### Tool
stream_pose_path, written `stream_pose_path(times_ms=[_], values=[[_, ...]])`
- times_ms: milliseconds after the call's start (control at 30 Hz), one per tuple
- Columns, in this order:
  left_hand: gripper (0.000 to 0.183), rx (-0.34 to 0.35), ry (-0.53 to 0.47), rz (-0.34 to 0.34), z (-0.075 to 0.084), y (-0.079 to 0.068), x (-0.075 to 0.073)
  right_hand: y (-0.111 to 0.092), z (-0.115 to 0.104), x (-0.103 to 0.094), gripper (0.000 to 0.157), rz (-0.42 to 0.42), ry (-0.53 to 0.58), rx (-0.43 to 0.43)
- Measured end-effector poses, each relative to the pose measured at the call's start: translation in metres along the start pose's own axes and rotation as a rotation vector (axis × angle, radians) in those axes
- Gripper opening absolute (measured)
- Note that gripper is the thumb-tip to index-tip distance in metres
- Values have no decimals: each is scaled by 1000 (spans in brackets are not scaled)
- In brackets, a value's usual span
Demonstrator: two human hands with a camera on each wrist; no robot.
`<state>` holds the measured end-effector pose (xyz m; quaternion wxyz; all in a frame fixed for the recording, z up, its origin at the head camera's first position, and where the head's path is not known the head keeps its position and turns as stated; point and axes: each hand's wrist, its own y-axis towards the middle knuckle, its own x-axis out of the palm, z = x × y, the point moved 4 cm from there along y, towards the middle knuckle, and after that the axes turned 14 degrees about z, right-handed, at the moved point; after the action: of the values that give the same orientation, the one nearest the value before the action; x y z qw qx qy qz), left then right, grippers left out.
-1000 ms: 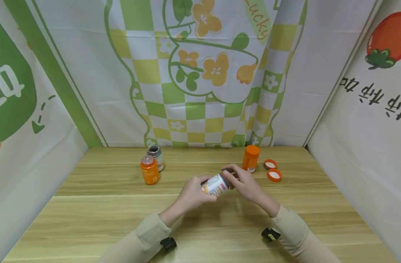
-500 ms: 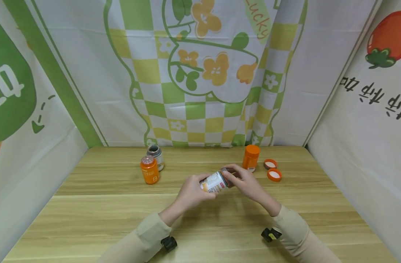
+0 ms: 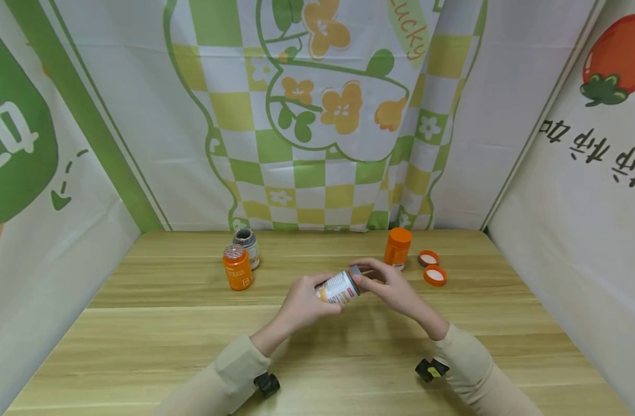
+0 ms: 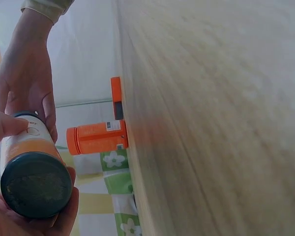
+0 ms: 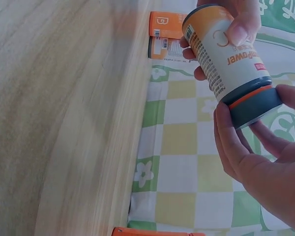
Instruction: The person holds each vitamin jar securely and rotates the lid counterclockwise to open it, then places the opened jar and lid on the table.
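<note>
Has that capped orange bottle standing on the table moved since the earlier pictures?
No. In the head view, the orange bottle stands in the same spot relative to the back edge of the table.

"What are you wearing on your arms?"

"I'm wearing long beige sleeves, the left sleeve (image 3: 203, 394) and the right sleeve (image 3: 499, 390) matching in shade."

"And how are they ending?"

"In broad, plain cuffs: the left cuff (image 3: 242, 359) and the right cuff (image 3: 464, 353) are stopping above the wrists, leaving my left hand (image 3: 303, 303) and right hand (image 3: 395, 290) bare. Soft creases are running across the cloth on the right."

"What's showing dark beside each cuff?"

"I'm wearing small, chunky black cameras, a left camera (image 3: 267, 384) and a right camera (image 3: 426, 370). The right one is showing a yellow patch (image 3: 434, 372)."
</note>
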<state>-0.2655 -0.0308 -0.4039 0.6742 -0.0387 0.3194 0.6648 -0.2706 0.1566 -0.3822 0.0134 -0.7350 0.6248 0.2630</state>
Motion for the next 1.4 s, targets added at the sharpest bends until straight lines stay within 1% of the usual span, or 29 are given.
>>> stream_pose_path(times_ms=[167,433,700,967,1167,1400], values=[[55,-28,-18,-8,-1,1,1,0,0,-1,34,-9,8,-26],[54,-109,-103,-63,-4,1,2,0,1,-2,34,-42,50,-63],[51,-122,-144,-92,-3,1,2,0,2,-2,34,-74,153,-88],[49,-135,-150,-110,-4,0,3,-1,0,-3,38,-101,230,-95],[49,-145,-151,-116,-4,0,4,-1,3,-3,37,-112,254,-106],[50,-135,-144,-115,-3,0,4,-1,0,-4,33,-84,229,-100]])
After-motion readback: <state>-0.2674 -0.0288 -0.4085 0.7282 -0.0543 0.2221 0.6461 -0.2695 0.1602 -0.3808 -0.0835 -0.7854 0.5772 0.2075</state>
